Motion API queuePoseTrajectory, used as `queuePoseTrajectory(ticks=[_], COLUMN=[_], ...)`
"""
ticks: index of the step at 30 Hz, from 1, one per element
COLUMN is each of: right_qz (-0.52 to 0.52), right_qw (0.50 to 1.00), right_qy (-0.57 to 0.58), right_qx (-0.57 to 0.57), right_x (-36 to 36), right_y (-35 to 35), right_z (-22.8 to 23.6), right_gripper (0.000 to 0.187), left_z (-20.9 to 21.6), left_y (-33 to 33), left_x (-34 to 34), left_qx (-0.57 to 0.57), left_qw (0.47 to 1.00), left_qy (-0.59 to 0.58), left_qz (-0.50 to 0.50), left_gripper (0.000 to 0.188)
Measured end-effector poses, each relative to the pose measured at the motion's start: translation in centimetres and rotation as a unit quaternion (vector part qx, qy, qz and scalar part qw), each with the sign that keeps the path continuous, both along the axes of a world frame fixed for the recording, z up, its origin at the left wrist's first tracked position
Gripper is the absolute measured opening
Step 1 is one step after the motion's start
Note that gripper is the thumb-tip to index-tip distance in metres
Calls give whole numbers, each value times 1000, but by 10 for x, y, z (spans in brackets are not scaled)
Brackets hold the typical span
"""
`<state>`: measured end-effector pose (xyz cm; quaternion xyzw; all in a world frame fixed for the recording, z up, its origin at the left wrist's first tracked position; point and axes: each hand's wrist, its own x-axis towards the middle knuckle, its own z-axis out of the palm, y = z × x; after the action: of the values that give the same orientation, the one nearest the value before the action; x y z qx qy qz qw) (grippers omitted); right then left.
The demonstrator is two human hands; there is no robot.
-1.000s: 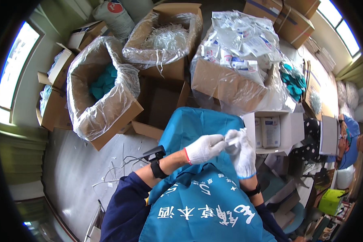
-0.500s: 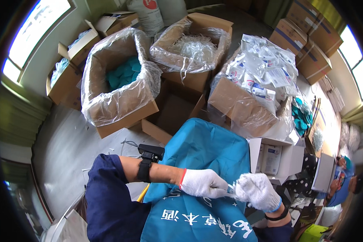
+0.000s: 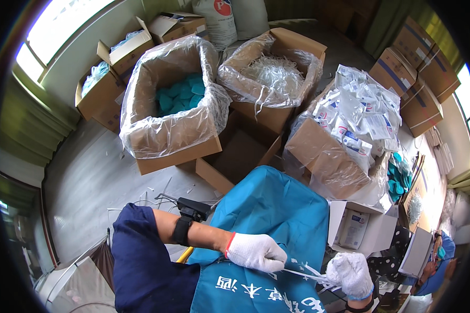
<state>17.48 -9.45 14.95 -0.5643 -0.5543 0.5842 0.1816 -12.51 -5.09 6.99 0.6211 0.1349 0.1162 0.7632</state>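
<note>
Both my hands wear white knitted gloves and work above the teal apron (image 3: 266, 208) over my lap. My left hand (image 3: 257, 252) is closed, pinching one end of a thin white strip (image 3: 297, 273). The strip runs taut to the right. My right hand (image 3: 349, 274) is closed round a small bunch of similar white strips (image 3: 322, 280), whose loose ends stick out toward the left hand. Its fingertips are partly hidden by the curled glove. Just beyond the right hand stands an open white carton (image 3: 368, 235) with white printed packets (image 3: 353, 229) inside.
Ahead stand lined cardboard boxes: one with teal pads (image 3: 181, 95), one with translucent strips (image 3: 277, 75), one heaped with white packets (image 3: 365, 109). An open brown box (image 3: 240, 151) sits between them. Stacked cartons (image 3: 423, 107) stand far right. Another person's arm (image 3: 428, 271) shows at right.
My hands have drawn apart, the right one going right and slightly down. A strip now stretches between them. The whole view has shifted, with the boxes lying farther right.
</note>
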Motion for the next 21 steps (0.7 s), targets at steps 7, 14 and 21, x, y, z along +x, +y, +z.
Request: queuePoseTrajectory(ticks=[7, 14, 21], right_qz=[-440, -417, -382], right_qw=[890, 881, 872], right_qy=[6, 222, 304], right_qx=[118, -9, -25], right_x=[127, 78, 53], right_y=[4, -5, -21], right_z=[-15, -88, -118], right_gripper=[43, 41, 42], left_z=[-26, -113, -218], left_y=[51, 124, 209], left_x=[-83, -69, -129], left_qx=[-231, -538, -540], left_qw=[934, 714, 713], left_qy=[93, 68, -91], left_qz=[256, 443, 438], left_gripper=[7, 15, 42])
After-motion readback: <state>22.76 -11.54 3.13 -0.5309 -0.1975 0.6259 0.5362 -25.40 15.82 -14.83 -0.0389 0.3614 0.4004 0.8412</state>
